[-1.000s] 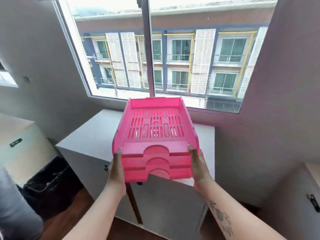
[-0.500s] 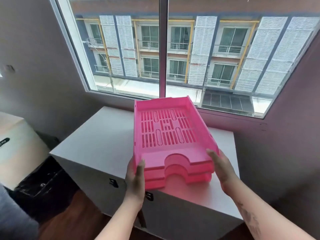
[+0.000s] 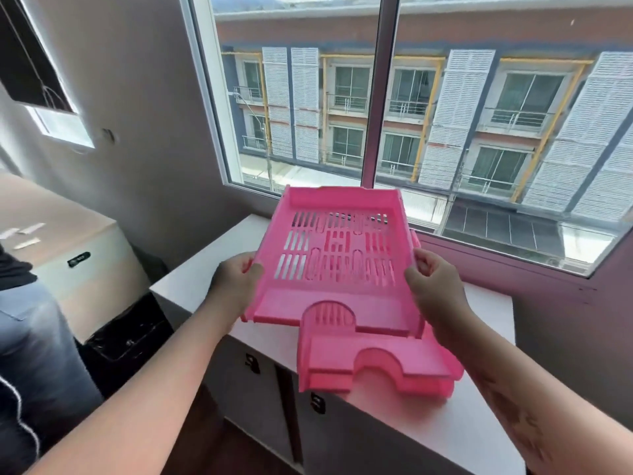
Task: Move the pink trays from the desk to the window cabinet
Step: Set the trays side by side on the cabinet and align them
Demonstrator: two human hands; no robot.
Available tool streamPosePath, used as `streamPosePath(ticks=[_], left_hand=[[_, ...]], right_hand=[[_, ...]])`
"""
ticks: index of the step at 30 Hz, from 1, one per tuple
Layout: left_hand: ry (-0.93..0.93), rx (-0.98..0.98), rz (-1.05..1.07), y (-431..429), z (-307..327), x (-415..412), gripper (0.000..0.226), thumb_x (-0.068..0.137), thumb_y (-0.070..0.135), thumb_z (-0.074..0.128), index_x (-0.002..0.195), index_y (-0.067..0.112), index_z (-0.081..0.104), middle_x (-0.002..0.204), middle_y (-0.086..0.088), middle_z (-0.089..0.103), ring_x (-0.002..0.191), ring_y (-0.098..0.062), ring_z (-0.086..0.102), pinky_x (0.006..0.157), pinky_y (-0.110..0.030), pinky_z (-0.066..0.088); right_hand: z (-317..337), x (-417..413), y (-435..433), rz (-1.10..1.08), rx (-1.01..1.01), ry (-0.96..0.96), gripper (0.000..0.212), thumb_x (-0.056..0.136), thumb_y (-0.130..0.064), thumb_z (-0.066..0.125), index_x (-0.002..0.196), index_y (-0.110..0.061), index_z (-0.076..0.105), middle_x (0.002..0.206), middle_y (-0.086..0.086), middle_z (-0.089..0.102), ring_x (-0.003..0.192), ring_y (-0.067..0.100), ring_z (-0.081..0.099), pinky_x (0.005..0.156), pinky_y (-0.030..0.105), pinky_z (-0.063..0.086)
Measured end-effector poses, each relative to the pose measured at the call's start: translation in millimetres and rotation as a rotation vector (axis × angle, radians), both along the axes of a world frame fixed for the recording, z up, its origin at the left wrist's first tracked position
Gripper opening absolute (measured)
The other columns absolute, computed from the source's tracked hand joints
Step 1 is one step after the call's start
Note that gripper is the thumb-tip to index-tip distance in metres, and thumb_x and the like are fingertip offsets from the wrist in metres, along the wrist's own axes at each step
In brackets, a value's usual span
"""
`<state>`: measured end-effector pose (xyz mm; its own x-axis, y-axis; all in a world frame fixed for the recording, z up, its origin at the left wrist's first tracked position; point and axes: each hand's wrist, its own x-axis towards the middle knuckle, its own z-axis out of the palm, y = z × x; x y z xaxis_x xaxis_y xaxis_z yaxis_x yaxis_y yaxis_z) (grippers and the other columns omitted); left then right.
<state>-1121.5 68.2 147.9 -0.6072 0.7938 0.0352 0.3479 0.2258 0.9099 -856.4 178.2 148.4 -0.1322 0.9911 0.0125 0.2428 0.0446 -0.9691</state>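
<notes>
A slotted pink top tray is lifted and tilted up above the pink trays that rest stacked on the white window cabinet. My left hand grips the top tray's left wall. My right hand grips its right wall. The lower trays sit near the cabinet's front edge, partly hidden under the lifted one and my right forearm.
The window rises right behind the cabinet. A second white cabinet stands to the left, with a black bin between the two. Another person's leg in jeans is at the far left.
The tray stack went down onto the cabinet top. Both hands shifted from the front corners to the side walls and raised the top tray off the others.
</notes>
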Motion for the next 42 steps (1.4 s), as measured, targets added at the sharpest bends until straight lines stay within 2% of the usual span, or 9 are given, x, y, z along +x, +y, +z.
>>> streamPosePath(ticks=[7,17,20,23,28,31,35,39,42], left_hand=[[0.008,0.029,0.216,-1.1,-9.8,-151.1,0.027,0.1,0.016,0.052,0.119,0.007,0.069,0.096,-0.01,0.068,0.078,-0.02,0.061,0.062,-0.025,0.046],[-0.015,-0.103,0.128,61.3,-95.7,-284.2,0.023,0.098,0.012,0.052,0.106,0.012,0.073,0.094,-0.002,0.065,0.09,-0.018,0.057,0.077,-0.032,0.043],[-0.014,-0.138,0.094,85.3,-107.5,-298.3,0.028,0.098,0.009,0.051,0.118,0.003,0.07,0.101,-0.002,0.067,0.098,-0.019,0.059,0.081,-0.028,0.042],[-0.056,-0.161,0.063,99.4,-120.2,-305.1,0.03,0.099,0.008,0.05,0.123,0.002,0.067,0.104,-0.002,0.066,0.102,-0.019,0.059,0.082,-0.025,0.039],[-0.085,-0.204,0.05,109.5,-130.1,-316.9,0.032,0.097,0.013,0.055,0.125,0.002,0.065,0.118,-0.015,0.069,0.113,-0.027,0.062,0.09,-0.03,0.042],[-0.028,-0.171,0.119,125.5,-113.2,-313.6,0.043,0.091,0.028,0.058,0.127,0.004,0.062,0.126,-0.015,0.067,0.119,-0.03,0.06,0.1,-0.037,0.045],[0.291,-0.05,0.149,145.0,-78.6,-259.5,0.041,0.085,0.03,0.054,0.117,0.007,0.066,0.119,-0.016,0.066,0.112,-0.035,0.054,0.097,-0.043,0.044],[0.124,-0.085,-0.14,136.8,-58.4,-148.1,0.041,0.091,0.027,0.058,0.128,0.01,0.058,0.127,-0.012,0.064,0.101,-0.022,0.059,0.087,-0.033,0.046],[-0.078,-0.223,-0.296,112.8,-57.2,-71.3,0.063,0.093,0.041,0.057,0.146,0.013,0.04,0.147,-0.008,0.049,0.127,-0.024,0.051,0.098,-0.033,0.04]], right_hand=[[-10.7,-152.2,-30.9,0.14,0.033,0.021,0.039,0.094,-0.01,0.052,0.133,-0.016,0.057,0.11,0.003,0.071,0.084,0.031,0.073,0.069,0.047,0.064],[-81.9,-277.4,12.8,0.05,-0.113,-0.211,0.014,0.094,-0.007,0.046,0.093,-0.016,0.056,0.077,-0.007,0.059,0.066,0.015,0.058,0.054,0.017,0.047],[-102.0,-294.6,22.6,0.001,-0.115,-0.231,0.018,0.095,-0.007,0.047,0.103,-0.017,0.059,0.084,-0.005,0.065,0.075,0.016,0.065,0.063,0.028,0.057],[-119.5,-305.6,27.7,-0.02,-0.157,-0.286,0.021,0.096,-0.007,0.046,0.112,-0.018,0.055,0.097,-0.007,0.066,0.079,0.007,0.063,0.066,0.012,0.049],[-102.5,-301.2,31.0,0.068,-0.16,-0.404,0.059,0.097,-0.02,0.05,0.153,-0.021,0.032,0.15,0.001,0.049,0.128,0.019,0.054,0.108,0.04,0.043],[-74.3,-286.7,47.7,0.041,0.002,-0.458,0.057,0.096,-0.021,0.055,0.15,-0.012,0.04,0.149,0.008,0.051,0.135,0.023,0.049,0.113,0.041,0.04],[-37.7,-243.2,68.5,-0.058,0.247,-0.475,0.032,0.093,-0.015,0.059,0.123,-0.004,0.065,0.112,0.015,0.073,0.101,0.026,0.069,0.092,0.046,0.055],[-26.3,-155.7,80.9,-0.155,0.306,-0.646,0.031,0.093,-0.014,0.057,0.121,-0.004,0.066,0.107,0.016,0.074,0.095,0.029,0.07,0.086,0.047,0.058],[-33.0,-81.0,79.3,-0.326,0.184,-0.765,0.033,0.092,-0.021,0.058,0.121,-0.009,0.065,0.114,0.015,0.071,0.102,0.034,0.066,0.086,0.044,0.054]])
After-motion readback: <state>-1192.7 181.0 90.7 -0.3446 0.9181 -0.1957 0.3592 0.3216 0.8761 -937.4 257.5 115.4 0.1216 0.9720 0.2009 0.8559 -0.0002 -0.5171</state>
